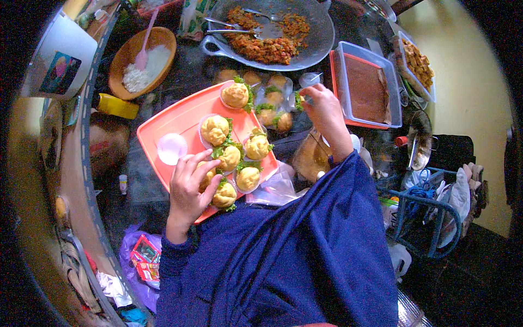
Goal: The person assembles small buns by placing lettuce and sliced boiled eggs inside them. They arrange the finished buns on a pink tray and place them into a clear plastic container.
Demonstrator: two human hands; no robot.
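Over an orange plastic lid used as a tray [163, 128], my left hand [189, 185] has its fingers spread, touching or just above a golden choux puff [207, 173]. Several more puffs with lettuce, such as one choux puff [214, 129], sit in white paper cups on the lid. A lone paper cup [172, 148] lies at the lid's left. My right hand [328, 115] is raised beyond the lid's right edge, thumb and fingers pinched. A bit of green, perhaps lettuce [298, 101], shows at the fingertips; what they grip is unclear. Clear-wrapped puffs [274, 97] lie just left of it.
A wok [324, 32] with orange-brown filling and spoons stands at the back. A clear box with brown contents [396, 92] is at the right. A wooden bowl of white powder [117, 68] sits back left. Plastic bags [275, 188] lie by the lid's right corner.
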